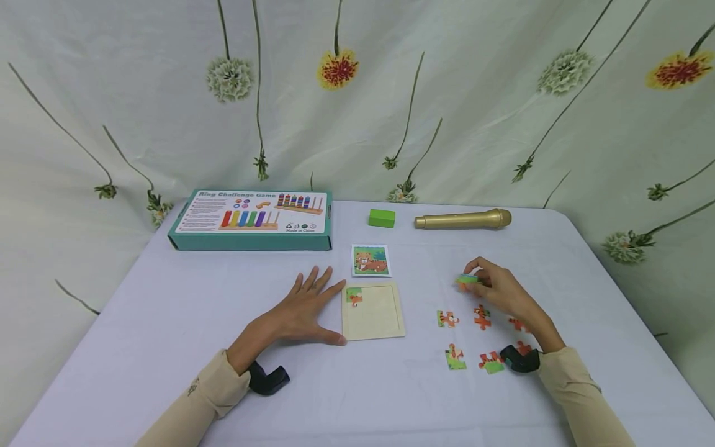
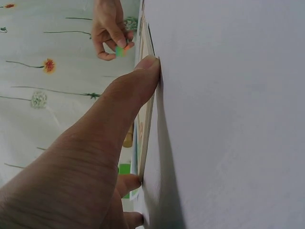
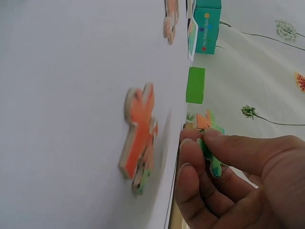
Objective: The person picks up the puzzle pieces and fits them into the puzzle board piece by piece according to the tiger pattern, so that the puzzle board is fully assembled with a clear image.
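Observation:
My left hand (image 1: 304,310) lies with fingers spread at the left side of a square wooden puzzle board (image 1: 401,313). Its thumb touches the board's lower left corner and its index fingertip is at the upper left corner. One puzzle piece (image 1: 354,296), green and orange, sits in the board's upper left corner. To the right, my right hand (image 1: 497,287) pinches a green and orange puzzle piece (image 3: 206,143) between thumb and fingers, above the tabletop. Several loose orange and green pieces, such as one puzzle piece (image 1: 482,317), lie below that hand.
A picture card (image 1: 371,261) of an orange animal lies just behind the board. Along the back are a Ring Challenge Game box (image 1: 251,217), a green block (image 1: 382,218) and a gold toy microphone (image 1: 463,220). White cloth (image 1: 357,397) covers the table.

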Available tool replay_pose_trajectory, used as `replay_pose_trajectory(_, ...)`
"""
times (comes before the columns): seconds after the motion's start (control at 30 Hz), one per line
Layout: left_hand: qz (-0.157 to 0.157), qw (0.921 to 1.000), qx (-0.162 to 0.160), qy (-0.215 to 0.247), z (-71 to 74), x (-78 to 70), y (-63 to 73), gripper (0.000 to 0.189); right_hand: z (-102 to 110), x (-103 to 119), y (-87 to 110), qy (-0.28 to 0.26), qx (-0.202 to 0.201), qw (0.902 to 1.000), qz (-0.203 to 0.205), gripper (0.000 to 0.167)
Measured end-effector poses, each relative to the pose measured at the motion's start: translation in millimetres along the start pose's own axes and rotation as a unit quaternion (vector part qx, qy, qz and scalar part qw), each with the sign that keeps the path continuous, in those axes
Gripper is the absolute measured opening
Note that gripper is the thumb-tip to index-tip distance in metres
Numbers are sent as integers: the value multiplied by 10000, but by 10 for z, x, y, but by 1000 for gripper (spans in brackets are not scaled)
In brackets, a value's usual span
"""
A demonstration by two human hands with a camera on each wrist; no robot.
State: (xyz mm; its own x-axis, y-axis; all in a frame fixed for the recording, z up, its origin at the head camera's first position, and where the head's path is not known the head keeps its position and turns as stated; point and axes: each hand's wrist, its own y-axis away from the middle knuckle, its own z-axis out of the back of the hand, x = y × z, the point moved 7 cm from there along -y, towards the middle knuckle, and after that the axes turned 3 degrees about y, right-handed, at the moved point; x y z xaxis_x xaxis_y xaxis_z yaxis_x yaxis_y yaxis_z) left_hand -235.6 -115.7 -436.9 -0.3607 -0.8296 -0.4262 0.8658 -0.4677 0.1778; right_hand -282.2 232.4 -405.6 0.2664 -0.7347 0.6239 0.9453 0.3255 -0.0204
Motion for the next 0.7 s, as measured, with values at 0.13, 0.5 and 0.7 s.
replay_pose_trajectory(0.13, -1, 10000, 3, 11, -3, 3, -2, 114, 39, 62, 11, -229, -16, 9997, 97, 24)
replay_pose_trajectory(0.5, -18, 10000, 8, -2, -16, 16, -9, 115, 94, 145, 23, -873, 75, 9962, -32, 36)
replay_pose_trajectory(0.7, -14, 10000, 6, 34, -6, 6, -6, 115, 86, 206, 20, -1383, 110, 9903, -61, 36)
